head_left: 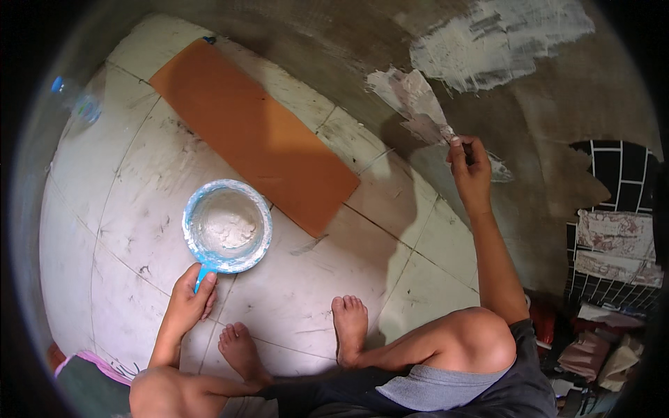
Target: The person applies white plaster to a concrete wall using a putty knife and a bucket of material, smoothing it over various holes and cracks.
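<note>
My left hand (pixel 189 298) grips the handle of a blue plastic scoop pot (pixel 227 226) that rests on the tiled floor and holds white putty. My right hand (pixel 470 167) is raised against the grey wall and grips a wide putty knife (pixel 417 104), its blade smeared white and pressed flat to the wall. Above the blade is a patch of fresh white putty (pixel 498 38) spread on the wall. I am squatting, with my bare feet (pixel 348 324) on the floor between both hands.
An orange-brown board (pixel 254 132) lies flat on the white floor tiles beyond the pot. A clear plastic bottle (pixel 78 101) lies at the far left. Stacked tiles, a black grid rack and crumpled bags (pixel 606 279) crowd the right side.
</note>
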The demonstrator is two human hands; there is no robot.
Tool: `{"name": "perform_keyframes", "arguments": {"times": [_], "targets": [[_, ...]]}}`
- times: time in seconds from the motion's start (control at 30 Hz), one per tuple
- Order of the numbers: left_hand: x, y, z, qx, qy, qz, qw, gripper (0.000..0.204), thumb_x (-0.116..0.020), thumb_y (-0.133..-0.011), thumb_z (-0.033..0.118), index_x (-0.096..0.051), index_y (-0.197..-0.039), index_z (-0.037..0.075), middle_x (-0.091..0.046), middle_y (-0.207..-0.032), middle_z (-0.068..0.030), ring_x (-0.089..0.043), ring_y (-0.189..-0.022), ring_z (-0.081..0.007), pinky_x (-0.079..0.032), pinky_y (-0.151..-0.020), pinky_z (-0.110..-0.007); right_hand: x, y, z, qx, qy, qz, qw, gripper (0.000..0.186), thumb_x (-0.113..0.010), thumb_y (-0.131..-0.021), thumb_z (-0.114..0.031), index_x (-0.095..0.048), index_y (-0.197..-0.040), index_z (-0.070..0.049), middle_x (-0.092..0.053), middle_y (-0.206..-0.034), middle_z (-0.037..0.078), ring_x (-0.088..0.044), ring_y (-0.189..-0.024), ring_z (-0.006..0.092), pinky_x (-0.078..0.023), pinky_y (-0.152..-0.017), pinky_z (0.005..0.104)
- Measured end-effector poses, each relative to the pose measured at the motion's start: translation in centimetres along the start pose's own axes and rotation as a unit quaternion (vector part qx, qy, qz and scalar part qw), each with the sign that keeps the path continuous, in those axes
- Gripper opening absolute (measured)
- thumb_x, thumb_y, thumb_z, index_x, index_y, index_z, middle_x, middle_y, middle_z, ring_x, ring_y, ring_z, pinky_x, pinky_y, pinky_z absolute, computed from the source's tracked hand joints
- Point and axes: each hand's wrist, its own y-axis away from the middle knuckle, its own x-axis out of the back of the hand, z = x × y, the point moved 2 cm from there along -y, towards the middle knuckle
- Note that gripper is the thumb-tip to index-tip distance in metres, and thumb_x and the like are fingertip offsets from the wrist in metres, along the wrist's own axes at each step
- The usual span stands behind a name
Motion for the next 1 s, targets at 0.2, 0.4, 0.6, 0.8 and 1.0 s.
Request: {"name": "perform_keyframes", "arguments": {"times": [0.2, 0.4, 0.6, 0.8, 1.0], "targets": [[0.0, -0.5, -0.2, -0.005, 0.007, 0.004, 1.000, 0.026, -0.053, -0.107, 0.030, -0.053, -0.104, 0.004, -0.048, -0.060, 0.0007, -0.040, -0.044, -0.0063, -0.033, -0.040, -0.024, -2.8, -3.1, -3.4, 0.073, 0.107, -0.096, 0.987, 0.025, -0.064, -0.102, -0.025, -0.059, -0.117, -0.006, -0.066, -0.089, 0.008, -0.062, -0.078, 0.0158, -0.052, -0.072, 0.0309], [0.1, -0.5, -1.2, 0.000, 0.037, -0.003, 0.999, 0.025, -0.054, -0.107, 0.029, -0.053, -0.104, 0.005, -0.048, -0.061, 0.0006, -0.042, -0.044, -0.0068, -0.034, -0.040, -0.025, -7.8, -6.4, -7.8, 0.112, 0.297, -0.122, 0.940, 0.029, -0.062, -0.100, -0.033, -0.064, -0.116, -0.009, -0.070, -0.087, 0.020, -0.070, -0.077, 0.0346, -0.054, -0.071, 0.0427], [0.6, -0.6, -0.9, -0.012, 0.041, -0.021, 0.999, 0.028, -0.054, -0.107, 0.031, -0.052, -0.097, 0.005, -0.050, -0.063, -0.0008, -0.044, -0.043, -0.0077, -0.036, -0.038, -0.026, -6.3, -8.5, -4.5, 0.138, 0.395, -0.016, 0.908, 0.030, -0.065, -0.100, -0.032, -0.063, -0.110, -0.004, -0.072, -0.090, 0.023, -0.072, -0.081, 0.0376, -0.054, -0.072, 0.0439], [1.9, 0.1, -0.6, 0.009, 0.047, -0.012, 0.999, 0.031, -0.054, -0.107, 0.032, -0.052, -0.095, 0.004, -0.051, -0.063, -0.0017, -0.047, -0.043, -0.0087, -0.037, -0.038, -0.026, -4.1, -3.9, -4.2, 0.150, 0.326, -0.039, 0.932, 0.028, -0.063, -0.100, -0.030, -0.060, -0.104, -0.003, -0.071, -0.086, 0.023, -0.069, -0.080, 0.0461, -0.054, -0.069, 0.0501], [2.2, 0.1, -0.3, 0.005, 0.039, -0.017, 0.999, 0.033, -0.052, -0.107, 0.035, -0.052, -0.095, 0.003, -0.052, -0.062, -0.0023, -0.050, -0.043, -0.0096, -0.038, -0.039, -0.026, -9.8, -6.2, -6.7, 0.147, 0.335, -0.075, 0.928, 0.027, -0.063, -0.101, -0.029, -0.059, -0.103, -0.002, -0.070, -0.085, 0.022, -0.069, -0.078, 0.0417, -0.053, -0.066, 0.0450]]}}
